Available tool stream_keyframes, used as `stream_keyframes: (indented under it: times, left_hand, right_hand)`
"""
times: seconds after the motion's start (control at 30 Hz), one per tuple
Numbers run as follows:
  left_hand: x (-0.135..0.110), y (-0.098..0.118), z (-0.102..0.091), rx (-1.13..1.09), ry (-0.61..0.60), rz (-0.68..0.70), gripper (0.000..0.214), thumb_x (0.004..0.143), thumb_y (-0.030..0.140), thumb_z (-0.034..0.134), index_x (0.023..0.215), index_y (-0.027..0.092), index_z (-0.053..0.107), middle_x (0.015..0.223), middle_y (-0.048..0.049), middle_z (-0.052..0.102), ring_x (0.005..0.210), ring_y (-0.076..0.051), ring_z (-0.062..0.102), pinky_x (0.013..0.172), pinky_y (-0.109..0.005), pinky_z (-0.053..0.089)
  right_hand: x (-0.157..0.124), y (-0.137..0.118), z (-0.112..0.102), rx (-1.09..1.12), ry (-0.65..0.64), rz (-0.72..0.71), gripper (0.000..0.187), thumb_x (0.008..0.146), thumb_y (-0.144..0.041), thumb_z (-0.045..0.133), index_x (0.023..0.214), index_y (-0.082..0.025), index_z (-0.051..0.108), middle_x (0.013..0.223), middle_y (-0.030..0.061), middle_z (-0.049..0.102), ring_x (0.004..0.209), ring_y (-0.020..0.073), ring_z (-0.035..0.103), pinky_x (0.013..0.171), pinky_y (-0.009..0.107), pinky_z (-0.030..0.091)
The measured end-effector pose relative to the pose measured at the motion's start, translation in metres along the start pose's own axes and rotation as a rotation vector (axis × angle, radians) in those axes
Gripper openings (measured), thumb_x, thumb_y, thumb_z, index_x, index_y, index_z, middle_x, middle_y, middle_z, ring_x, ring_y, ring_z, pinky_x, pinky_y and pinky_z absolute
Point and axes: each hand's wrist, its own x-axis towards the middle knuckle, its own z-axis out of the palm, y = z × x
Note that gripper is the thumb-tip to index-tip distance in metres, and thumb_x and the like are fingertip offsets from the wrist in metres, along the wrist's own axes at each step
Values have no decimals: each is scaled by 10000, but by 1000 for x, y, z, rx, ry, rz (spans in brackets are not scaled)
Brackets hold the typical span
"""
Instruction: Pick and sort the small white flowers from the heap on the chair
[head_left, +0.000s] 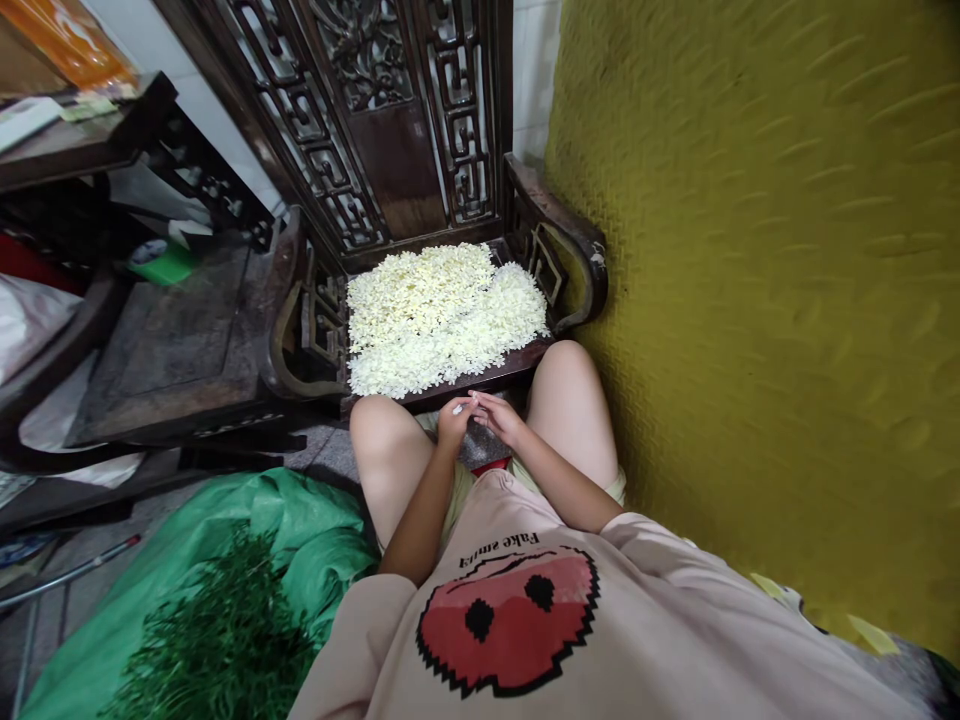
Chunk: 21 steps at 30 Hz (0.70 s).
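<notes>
On green sack (300, 505), greenery (217, 620), on seat (487, 377), blossoms (446, 310), left grip (454, 418) closed on white bit (457, 409), right grip (498, 415) unclear

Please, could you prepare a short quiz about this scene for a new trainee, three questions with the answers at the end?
1. What lies spread on the carved chair in front of the person?
2. True or false: the person's two hands are wide apart.
3. Which colour is the large sheet next to the leafy greens? a) red b) green c) white

Key:
1. Small pale blossoms.
2. False: the left hand and the right hand are close together.
3. b
</notes>
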Motion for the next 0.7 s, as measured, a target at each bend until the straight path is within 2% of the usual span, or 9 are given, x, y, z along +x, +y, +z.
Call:
stream_keyframes:
  times: [0.3, 0.7]
  left_hand:
    - [4, -8, 0, -190, -65, -120, 352, 482, 409, 784, 683, 144, 670, 660, -21, 632, 626, -112, 541, 657, -248, 408]
    - [4, -6, 0, -218, -91, -151, 392, 472, 428, 792, 712, 140, 680, 614, -15, 623, 630, -119, 558, 660, -254, 419]
  right_hand:
    - [1, 1, 1, -67, 12, -52, 216, 683, -296, 695, 877, -200, 698, 799, 23, 679, 595, 69, 542, 513, 174, 380]
    - [1, 1, 1, -160, 48, -88, 327, 645, -416, 696, 898, -210, 704, 771, 4, 672, 579, 66, 495, 482, 176, 303]
